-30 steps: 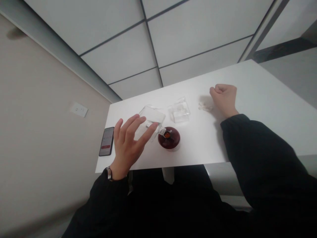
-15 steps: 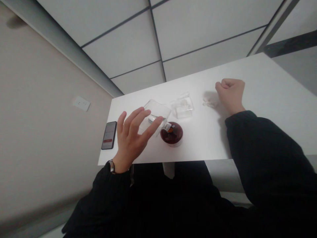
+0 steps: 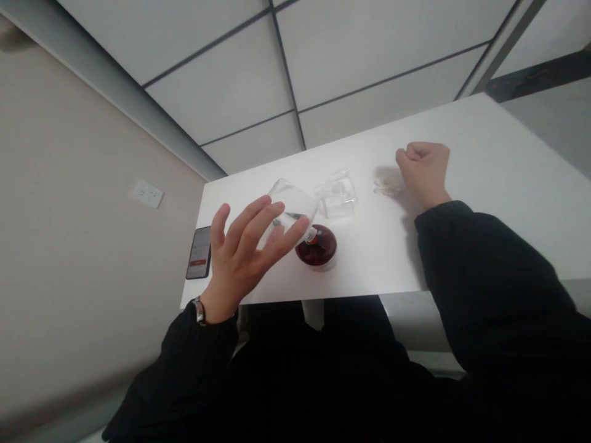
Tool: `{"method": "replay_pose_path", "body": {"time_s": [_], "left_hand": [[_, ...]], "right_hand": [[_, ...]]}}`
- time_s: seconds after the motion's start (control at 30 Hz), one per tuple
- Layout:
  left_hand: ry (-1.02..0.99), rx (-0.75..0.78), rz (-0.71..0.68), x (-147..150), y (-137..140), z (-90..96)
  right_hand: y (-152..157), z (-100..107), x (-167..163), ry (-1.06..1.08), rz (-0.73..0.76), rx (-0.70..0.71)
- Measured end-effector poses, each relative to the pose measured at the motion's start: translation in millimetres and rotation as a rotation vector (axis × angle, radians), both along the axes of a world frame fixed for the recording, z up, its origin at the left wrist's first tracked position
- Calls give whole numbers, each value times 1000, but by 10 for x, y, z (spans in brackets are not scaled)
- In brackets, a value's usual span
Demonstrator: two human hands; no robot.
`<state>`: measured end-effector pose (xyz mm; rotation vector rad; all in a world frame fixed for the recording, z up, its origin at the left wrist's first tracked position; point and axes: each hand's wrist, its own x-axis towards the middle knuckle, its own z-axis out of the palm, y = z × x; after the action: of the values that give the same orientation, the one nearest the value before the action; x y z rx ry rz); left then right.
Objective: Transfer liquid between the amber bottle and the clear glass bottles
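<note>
My left hand (image 3: 247, 252) grips a clear, flat-sided bottle (image 3: 295, 200), thumb below and fingers over it. The bottle is tilted, its neck pointing down to the right. Its mouth is at the top of a round vessel (image 3: 323, 249) that looks dark red inside; whether the two touch, I cannot tell. My right hand (image 3: 425, 172) is closed in a fist above the table, away from the bottle. Anything inside the fist is hidden. Just left of it lies a small, pale crumpled item (image 3: 386, 186).
A clear boxy container (image 3: 339, 197) stands behind the vessel on the white table (image 3: 369, 264). At the left edge lies a phone (image 3: 199, 252) with its screen lit. A wall socket (image 3: 148, 194) is on the left wall, and panelled doors (image 3: 221, 92) rise behind the table.
The whole view has shifted slightly. The bottle appears tipped a little further, with its neck still at the vessel. My right fist keeps its pose.
</note>
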<state>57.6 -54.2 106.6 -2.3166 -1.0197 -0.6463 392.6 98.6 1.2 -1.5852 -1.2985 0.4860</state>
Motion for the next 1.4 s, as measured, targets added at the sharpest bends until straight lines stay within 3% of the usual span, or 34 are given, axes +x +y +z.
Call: {"method": "replay_pose_path", "body": {"time_s": [0.27,0.53,0.77,1.07,1.13,1.3,1.4], "left_hand": [[-44,-97,22,5,-21,45],[72,21,-18,7,-25,86],[12,-249,-62,10,10,169],[107,-192,-94,81,4,252],[97,-202,-72,115,2,275],[-99,-417,42,196,8,349],[-163,-446,84,212,8,375]], "right_hand": [[22,-51,24,2,15,20],[17,-46,21,9,17,33],[21,-29,19,-9,14,-3],[27,-27,21,-14,13,-43],[29,-30,25,-16,15,-50],[15,-23,27,-19,17,-56],[3,-14,28,-22,23,-57]]}}
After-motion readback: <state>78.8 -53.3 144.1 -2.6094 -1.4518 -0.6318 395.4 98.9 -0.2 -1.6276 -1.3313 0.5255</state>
